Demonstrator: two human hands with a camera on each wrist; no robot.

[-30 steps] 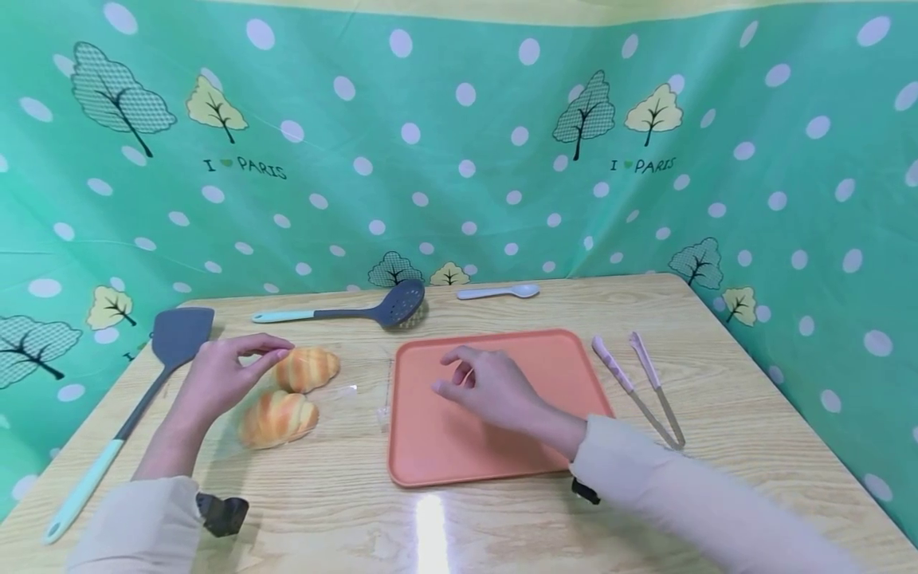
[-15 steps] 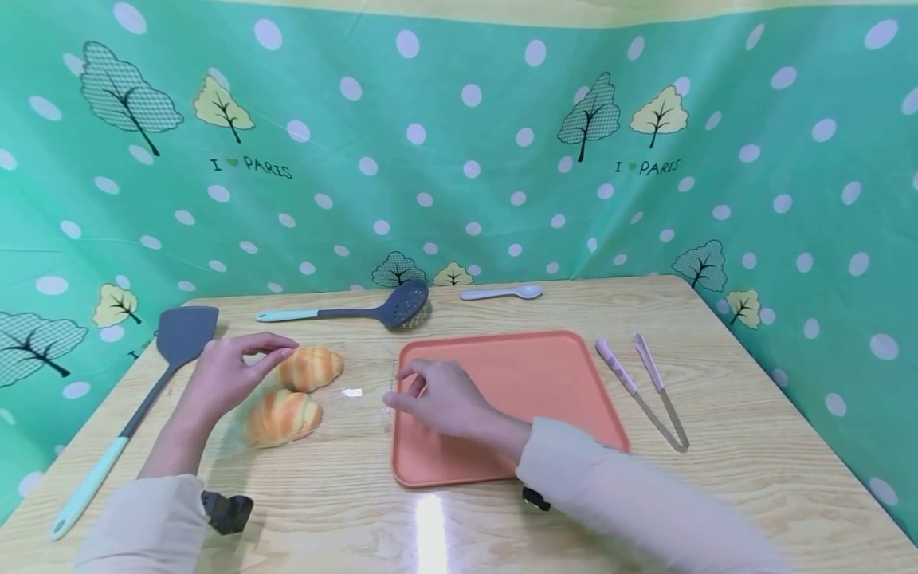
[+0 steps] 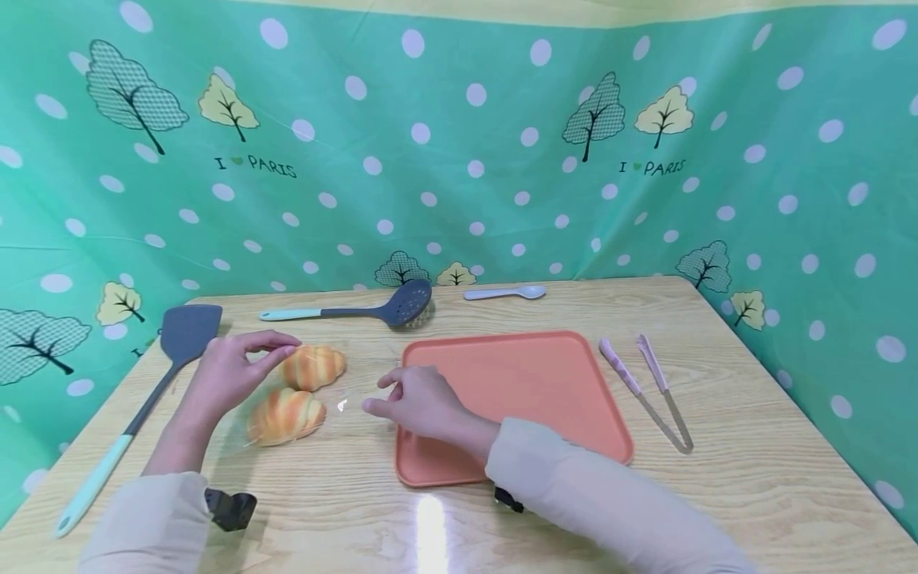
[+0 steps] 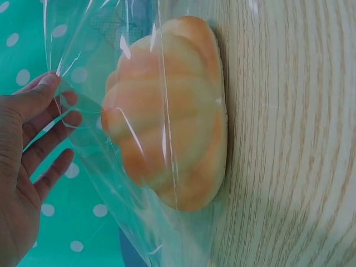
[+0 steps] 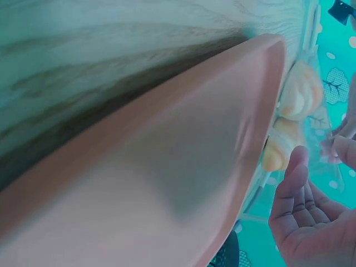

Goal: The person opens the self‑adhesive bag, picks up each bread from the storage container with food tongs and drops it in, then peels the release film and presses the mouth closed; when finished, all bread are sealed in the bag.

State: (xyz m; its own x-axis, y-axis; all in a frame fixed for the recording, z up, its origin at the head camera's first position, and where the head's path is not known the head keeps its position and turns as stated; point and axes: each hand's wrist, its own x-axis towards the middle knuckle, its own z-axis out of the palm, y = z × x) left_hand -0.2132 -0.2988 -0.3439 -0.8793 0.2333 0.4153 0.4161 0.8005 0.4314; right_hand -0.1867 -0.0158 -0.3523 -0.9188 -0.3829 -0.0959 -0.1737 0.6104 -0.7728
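Note:
Two croissant-shaped breads, one farther [image 3: 313, 367] and one nearer [image 3: 285, 417], lie in a clear plastic bag [image 3: 341, 405] left of the middle of the table. My left hand [image 3: 231, 376] pinches the bag's edge between thumb and forefinger; the left wrist view shows the film [image 4: 89, 119] stretched from those fingertips over one bread [image 4: 172, 111]. Over the left rim of the orange-pink tray [image 3: 519, 383] hovers my right hand [image 3: 425, 405]. Its thumb and bent fingers are apart, with nothing seen between them in the right wrist view.
A spatula [image 3: 143, 406] lies along the left side. Toward the back are a slotted ladle [image 3: 358, 311] and a small pale spoon [image 3: 505, 293]. Tongs [image 3: 656, 395] rest right of the tray. A green dotted cloth [image 3: 459, 143] hangs behind the table.
My right hand has moved left from above the tray's middle to its left rim, toward the bag. My left hand keeps its pinch on the bag. The view has shifted slightly.

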